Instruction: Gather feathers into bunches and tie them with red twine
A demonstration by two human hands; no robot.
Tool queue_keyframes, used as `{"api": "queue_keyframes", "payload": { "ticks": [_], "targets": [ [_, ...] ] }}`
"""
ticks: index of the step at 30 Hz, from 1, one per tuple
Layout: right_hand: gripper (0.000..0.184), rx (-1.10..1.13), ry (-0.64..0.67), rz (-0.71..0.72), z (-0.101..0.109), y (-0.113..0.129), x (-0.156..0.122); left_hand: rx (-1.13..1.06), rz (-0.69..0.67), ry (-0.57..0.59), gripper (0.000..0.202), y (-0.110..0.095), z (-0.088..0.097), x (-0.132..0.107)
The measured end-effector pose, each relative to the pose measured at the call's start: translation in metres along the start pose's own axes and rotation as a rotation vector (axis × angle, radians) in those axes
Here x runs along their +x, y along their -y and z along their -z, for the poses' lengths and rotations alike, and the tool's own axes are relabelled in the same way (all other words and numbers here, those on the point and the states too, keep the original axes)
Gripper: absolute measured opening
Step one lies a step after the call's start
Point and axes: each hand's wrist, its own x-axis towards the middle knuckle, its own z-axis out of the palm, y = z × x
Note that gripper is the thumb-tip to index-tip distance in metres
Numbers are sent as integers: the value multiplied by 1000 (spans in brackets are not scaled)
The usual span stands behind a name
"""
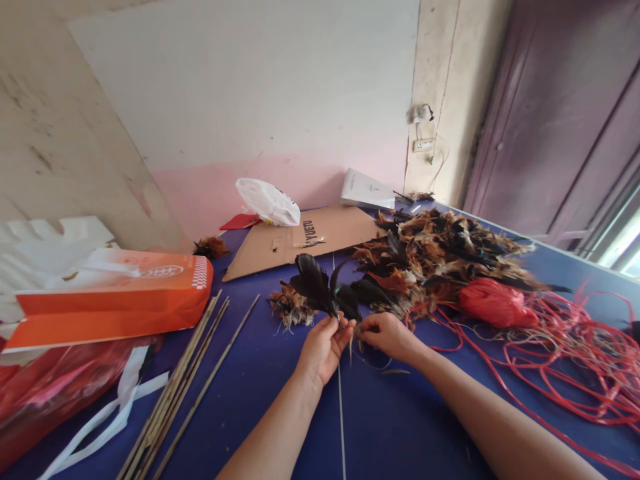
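On the near side of the cardboard sheet [345,230], the left hand [323,347] is pinching black feathers [312,283] at their lower ends; the right hand [389,335], fingers drawn together, is just beside them, but I cannot tell what it grasps

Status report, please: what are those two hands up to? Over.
Left hand pinching glossy black feathers. Right hand close beside, hold unclear. Possible snag: tangled red plastic string to the right.
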Motion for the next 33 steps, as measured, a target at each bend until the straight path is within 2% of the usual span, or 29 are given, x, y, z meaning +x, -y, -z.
{"api": "queue_keyframes", "payload": {
  "ticks": [2,5,8,11,17,22,29,33],
  "targets": [
    [19,108,-21,-128,4,-5,2,0,-17,-16,11,-2,0,0],
    [22,443,-45,-277,11,-9,5,37,-25,-14,10,-1,0,-1],
    [22,804,-34,-339,15,-9,7,81,-4,3,7,3,-2,-4],
    [22,929,-37,-353,16,-8,7,101,10,-7,7,6,-4,-5],
    [26,755,-66,-255,13,8,1,137,23,-39,6,7,-6,-7],
    [23,465,-38,-176,3,22,-4,189,41,-7,9,9,-10,-11],
    [19,46,-183,-31,-6,13,0,228,-3,10,6,13,-11,-14],
    [15,-28,-213,13,-4,12,0,233,-3,14,6,13,-12,-14]
  ]
}}
